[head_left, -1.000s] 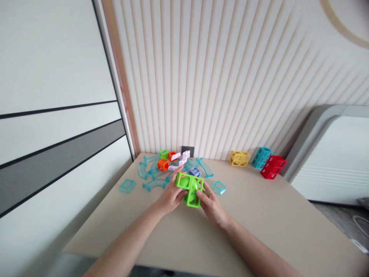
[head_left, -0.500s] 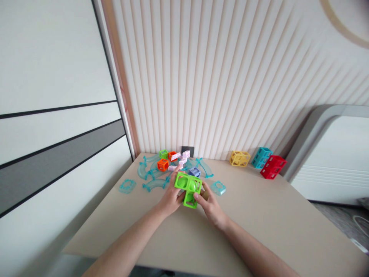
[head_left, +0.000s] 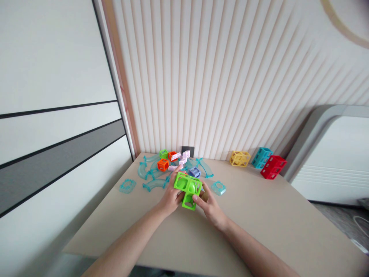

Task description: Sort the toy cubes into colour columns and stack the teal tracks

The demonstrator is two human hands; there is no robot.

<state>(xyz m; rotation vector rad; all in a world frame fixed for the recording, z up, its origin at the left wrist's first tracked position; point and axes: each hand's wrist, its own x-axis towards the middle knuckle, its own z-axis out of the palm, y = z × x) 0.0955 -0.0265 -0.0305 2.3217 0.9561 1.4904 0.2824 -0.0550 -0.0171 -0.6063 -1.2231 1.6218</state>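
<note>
While right hand (head_left: pixel 210 206) grips green block (head_left: pixel 187 187), tracks (head_left: pixel 150 173) behind.

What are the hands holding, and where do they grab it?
Both hands hold one green block. The left hand grips its left side, and the right hand pinches its lower right part.

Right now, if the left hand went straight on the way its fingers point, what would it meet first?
Most likely the pale lilac pieces, lying just beyond the fingers of the left hand, which grips the green block with the right hand. Depth is unclear, so the gap cannot be judged.
</note>
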